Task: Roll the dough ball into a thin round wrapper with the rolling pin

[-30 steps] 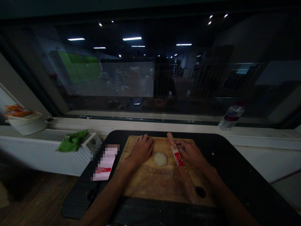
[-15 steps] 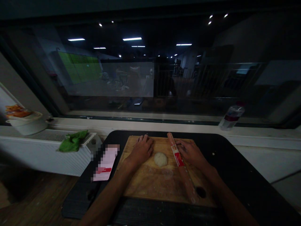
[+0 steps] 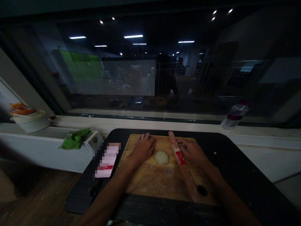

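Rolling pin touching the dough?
No, the dough lies on the cutting board with bare wood showing between it and the rolling pin.

Dim, underexposed interior, the top border and black tabletop point(image 3: 254, 188) falling nearly to black. White ceiling strips point(image 3: 133, 36) and small round spots, the brightest points, shine in the dark window pane point(image 3: 199, 78), where room shapes appear faint and low in contrast. Weak, diffuse light shows the radiator point(image 3: 54, 150) as grey-white and the dough point(image 3: 161, 157) as a pale disc; shadows are soft. Coarse pixel blocks mask part of the pink panel point(image 3: 110, 157). Wide-angle distortion stretches the margins; the lower-left floor point(image 3: 42, 204) is blurred
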Tool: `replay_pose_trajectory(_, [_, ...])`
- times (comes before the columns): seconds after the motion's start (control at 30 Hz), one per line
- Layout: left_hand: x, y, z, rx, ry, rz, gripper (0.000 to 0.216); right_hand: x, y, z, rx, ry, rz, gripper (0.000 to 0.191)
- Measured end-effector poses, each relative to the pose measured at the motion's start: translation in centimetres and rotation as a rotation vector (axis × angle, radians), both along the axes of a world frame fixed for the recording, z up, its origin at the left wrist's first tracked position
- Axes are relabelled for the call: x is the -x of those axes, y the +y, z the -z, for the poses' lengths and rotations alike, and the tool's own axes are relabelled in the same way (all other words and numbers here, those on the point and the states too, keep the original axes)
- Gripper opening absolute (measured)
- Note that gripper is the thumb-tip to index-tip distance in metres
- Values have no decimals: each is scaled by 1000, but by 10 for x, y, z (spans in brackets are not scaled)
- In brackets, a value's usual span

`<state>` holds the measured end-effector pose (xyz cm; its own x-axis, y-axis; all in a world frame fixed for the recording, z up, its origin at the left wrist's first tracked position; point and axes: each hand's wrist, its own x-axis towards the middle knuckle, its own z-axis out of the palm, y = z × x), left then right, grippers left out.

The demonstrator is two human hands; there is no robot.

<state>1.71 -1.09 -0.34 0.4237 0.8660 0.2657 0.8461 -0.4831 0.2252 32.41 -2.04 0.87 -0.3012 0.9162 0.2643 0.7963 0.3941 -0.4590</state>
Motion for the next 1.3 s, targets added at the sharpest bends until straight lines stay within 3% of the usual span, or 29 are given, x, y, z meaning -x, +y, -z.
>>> replay_pose_trajectory(0.43, [0, 0, -3, 6, -27, 5, 33, 1, -3, -1, -12, -4, 6, 32])
replay_pose_trajectory(0.67, [-6, -2, -11, 55, -295, 156, 26, 3, -2, -1, -8, -13, 25, 41])
replay_pose_trajectory(0.9, [-7, -1, -16, 28, -436, 158, 25, 9, -12, -16, 66, 114, 34, 45])
replay_pose_trajectory(1.13, [-5, 0, -15, -44, -490, 109, 21, 11, -15, -14, 177, 154, -51, 57])
replay_pose_trajectory(1.3, [-4, 5, -9, -61, -469, 112, 24, 12, -23, -24, 302, 55, -97, 85])
